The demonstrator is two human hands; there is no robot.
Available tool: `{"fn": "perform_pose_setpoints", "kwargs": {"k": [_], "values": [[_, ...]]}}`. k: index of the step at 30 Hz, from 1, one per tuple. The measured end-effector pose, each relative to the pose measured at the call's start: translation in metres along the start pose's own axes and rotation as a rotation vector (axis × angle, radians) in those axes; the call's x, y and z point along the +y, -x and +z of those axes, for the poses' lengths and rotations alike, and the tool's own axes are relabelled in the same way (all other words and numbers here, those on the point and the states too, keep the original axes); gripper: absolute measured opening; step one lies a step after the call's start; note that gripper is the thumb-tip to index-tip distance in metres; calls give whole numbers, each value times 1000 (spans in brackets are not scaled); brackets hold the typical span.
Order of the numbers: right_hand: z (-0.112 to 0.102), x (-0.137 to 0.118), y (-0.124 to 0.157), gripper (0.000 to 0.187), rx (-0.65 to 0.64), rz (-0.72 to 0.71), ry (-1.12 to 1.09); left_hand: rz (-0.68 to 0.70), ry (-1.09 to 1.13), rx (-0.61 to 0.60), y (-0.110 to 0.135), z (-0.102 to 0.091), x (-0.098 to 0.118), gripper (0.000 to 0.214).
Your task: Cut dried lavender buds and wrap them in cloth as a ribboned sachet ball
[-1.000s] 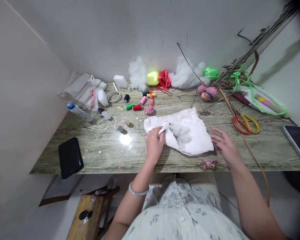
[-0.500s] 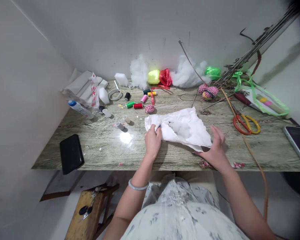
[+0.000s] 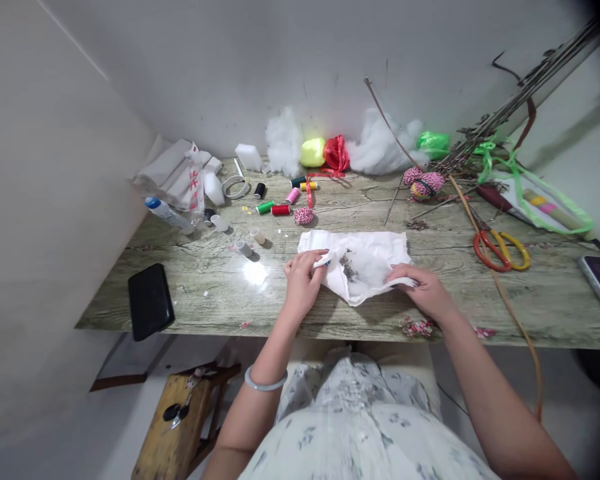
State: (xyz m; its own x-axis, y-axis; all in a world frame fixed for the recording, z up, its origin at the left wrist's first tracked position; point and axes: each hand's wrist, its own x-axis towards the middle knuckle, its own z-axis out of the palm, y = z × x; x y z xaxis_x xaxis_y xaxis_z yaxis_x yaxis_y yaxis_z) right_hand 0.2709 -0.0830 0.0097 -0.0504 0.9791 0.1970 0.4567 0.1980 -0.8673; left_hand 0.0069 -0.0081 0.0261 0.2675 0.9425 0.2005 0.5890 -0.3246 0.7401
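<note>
A white cloth (image 3: 380,243) lies on the wood-grain table in front of me, its near edge lifted and gaping. Inside the fold show white fluffy stuffing (image 3: 373,267) and dark, dried plant-like bits (image 3: 350,265). My left hand (image 3: 304,277) pinches the cloth's left edge between thumb and fingers; something small and blue shows at the fingertips, too small to name. On the other side, my right hand (image 3: 420,287) is closed on the right edge, thumb reaching over the stuffing. A red-and-white twine ball (image 3: 303,215) sits just behind the cloth.
Thread spools (image 3: 281,210) lie behind the twine. Scissors (image 3: 500,250) and a long brown strip (image 3: 510,300) are at right, near bundled twigs (image 3: 480,127). Stuffing clumps (image 3: 380,147) line the wall. A black phone (image 3: 151,301) rests near the left front edge, a glue bottle (image 3: 167,215) behind it.
My right hand has moved left and closed on the cloth's right edge. The cloth's near edge is now raised, showing more stuffing and dark bits. The view has shifted slightly.
</note>
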Motion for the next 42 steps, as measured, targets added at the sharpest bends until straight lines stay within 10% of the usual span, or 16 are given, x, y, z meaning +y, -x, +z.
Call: {"fn": "perform_pose_setpoints", "kwargs": {"k": [22, 33, 42], "values": [[42, -26, -32, 4, 13, -31, 258, 162, -140, -60, 5, 21, -1, 8], [44, -19, -30, 14, 55, 173, 291, 421, 73, -271, 28, 2, -14, 94], [43, -19, -29, 14, 34, 104, 209, 407, -82, -81, 34, 19, -7, 12]]}}
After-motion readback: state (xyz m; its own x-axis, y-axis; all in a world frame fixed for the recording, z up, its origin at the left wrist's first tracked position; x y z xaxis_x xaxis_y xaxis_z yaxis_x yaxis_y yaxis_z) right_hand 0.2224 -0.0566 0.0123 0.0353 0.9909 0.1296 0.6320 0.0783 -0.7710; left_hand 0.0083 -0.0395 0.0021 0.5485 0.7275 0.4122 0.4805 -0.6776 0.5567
